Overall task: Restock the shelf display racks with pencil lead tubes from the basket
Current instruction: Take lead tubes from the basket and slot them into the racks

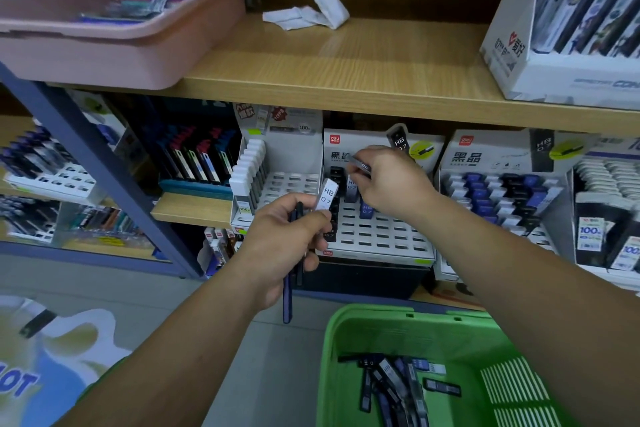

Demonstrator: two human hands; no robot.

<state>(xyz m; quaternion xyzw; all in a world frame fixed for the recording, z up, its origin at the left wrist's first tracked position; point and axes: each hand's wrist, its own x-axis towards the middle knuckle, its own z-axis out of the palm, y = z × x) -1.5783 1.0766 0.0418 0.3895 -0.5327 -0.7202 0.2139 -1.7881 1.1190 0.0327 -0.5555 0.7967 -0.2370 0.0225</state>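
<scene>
Left hand (pixel 284 239) curled around a small bundle of lead tubes (pixel 327 196); white "HB 0.7" end sticks up, dark blue ends hang below the palm. Right hand (pixel 391 180) pinches a single tube (pixel 358 163) between thumb and fingers, held tilted over the back rows of the middle display rack (pixel 381 236). That rack is mostly open slots, with a few tubes standing along its left edge and back. Right rack (pixel 498 191) beside it is fuller, with blue and black caps. Green basket (pixel 346 340) sits below the racks, loose tubes (pixel 394 381) lying on its bottom. Upper wooden shelf (pixel 346 69): pink tray (pixel 121 45) at the left edge, crumpled paper (pixel 311 10) at the back.
</scene>
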